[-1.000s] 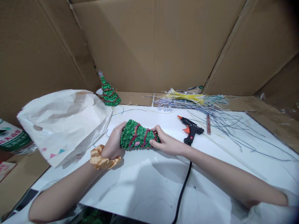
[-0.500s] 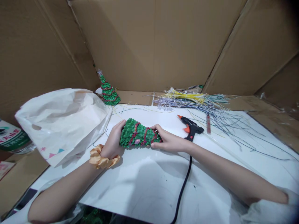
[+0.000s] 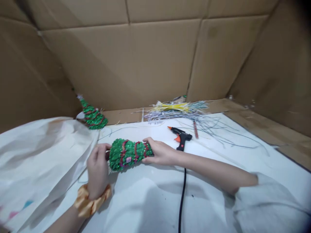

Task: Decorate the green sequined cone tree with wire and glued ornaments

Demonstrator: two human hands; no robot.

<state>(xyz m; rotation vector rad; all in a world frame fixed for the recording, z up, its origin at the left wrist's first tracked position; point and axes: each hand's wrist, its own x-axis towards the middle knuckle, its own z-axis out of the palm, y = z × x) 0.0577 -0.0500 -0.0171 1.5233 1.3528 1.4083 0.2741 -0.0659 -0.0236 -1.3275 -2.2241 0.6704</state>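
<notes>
A small green Christmas tree [image 3: 131, 153] of shiny leaves, with dark red garlands and a pink ornament, lies on its side above the white table. My right hand [image 3: 160, 152] is closed round its narrow end, thumb below and fingers above. At the wide base, my left hand [image 3: 98, 161] has its fingers bent round a dark brown stub that looks like the trunk; the fingertips are partly hidden. An orange scrunchie [image 3: 91, 201] circles the left wrist. Right of the tree lies a black and orange glue gun [image 3: 181, 137], its cord running toward me.
Another decorated tree [image 3: 93, 115] stands at the back left, beside a white plastic bag [image 3: 46, 149]. Bundled yellow and pale wire stems [image 3: 177, 108] lie along the back. A red stick-like tool [image 3: 195, 130] is near the glue gun. Cardboard walls [image 3: 160, 61] enclose the table.
The view has swung right and up. My left hand has shifted from clasping the tree's leafy base to the brown stub under it. The right hand keeps its hold on the narrow end.
</notes>
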